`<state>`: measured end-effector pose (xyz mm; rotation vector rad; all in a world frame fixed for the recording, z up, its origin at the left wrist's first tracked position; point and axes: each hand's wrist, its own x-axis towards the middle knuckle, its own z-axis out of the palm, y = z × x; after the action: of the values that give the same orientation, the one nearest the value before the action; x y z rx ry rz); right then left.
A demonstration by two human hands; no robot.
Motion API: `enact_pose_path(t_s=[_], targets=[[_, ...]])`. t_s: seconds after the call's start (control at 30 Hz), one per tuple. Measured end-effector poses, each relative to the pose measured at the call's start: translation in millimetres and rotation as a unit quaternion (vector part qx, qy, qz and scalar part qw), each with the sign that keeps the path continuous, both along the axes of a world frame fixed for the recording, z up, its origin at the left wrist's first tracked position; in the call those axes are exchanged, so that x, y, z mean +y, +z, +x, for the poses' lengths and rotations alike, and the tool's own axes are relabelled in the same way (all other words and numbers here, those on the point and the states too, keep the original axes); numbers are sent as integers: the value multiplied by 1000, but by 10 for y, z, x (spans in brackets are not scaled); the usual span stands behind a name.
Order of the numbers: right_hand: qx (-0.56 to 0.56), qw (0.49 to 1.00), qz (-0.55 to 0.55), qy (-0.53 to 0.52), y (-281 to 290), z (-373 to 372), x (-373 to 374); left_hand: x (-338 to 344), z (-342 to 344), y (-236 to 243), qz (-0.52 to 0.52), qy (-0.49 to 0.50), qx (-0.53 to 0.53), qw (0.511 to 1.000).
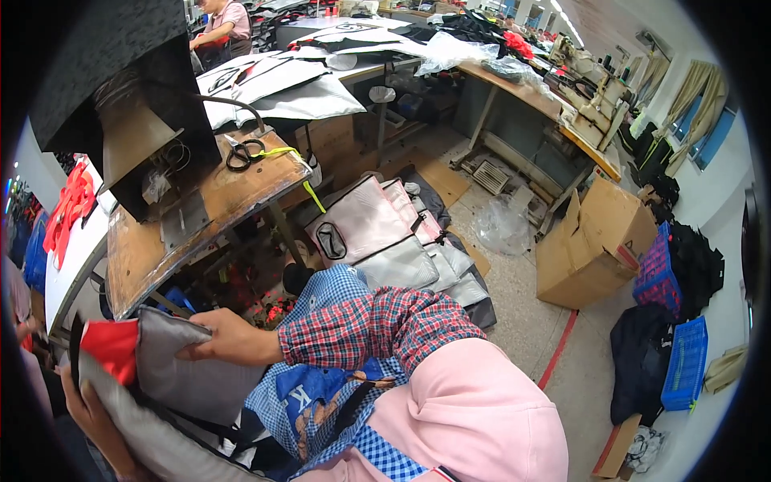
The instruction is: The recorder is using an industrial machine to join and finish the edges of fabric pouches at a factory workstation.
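At the lower left, a grey padded bag with a red patch and black straps lies across my lap. My right hand reaches over to the left and pinches its upper edge, thumb on top. On the outer side, my left hand is wrapped round the bag's far grey panel, some fingers hidden behind it. Above the hands is the worn wooden edge of a sewing machine table. Black-handled scissors lie on that table beside a yellow-green ribbon.
A dark machine head stands over the table. Pink and silver bag pieces are stacked on the floor ahead. Farther right are a cardboard box and a blue crate. White panels cover a back table; a person works behind.
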<state>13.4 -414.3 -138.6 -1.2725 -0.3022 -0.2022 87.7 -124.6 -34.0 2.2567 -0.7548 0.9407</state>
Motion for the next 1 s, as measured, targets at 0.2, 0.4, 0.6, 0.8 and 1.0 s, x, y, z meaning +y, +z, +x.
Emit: enact_pose_path(t_s=[0.2,0.4,0.6,0.8,1.0], targets=[[94,991,-92,28,-585,-9,-136,-637,657,-128,63,-87,141,984],[60,915,-339,208,-599,293,-731,-755,1038,-596,6,-138,232,963],[85,944,-319,-12,62,781,-1153,-1233,1238,-651,60,-76,189,977],[60,959,-274,-48,271,1372,-1132,-1421,1371,-433,100,-32,232,967],[111,971,-210,-26,371,1782,-1090,-1528,1577,-396,112,-35,247,962]])
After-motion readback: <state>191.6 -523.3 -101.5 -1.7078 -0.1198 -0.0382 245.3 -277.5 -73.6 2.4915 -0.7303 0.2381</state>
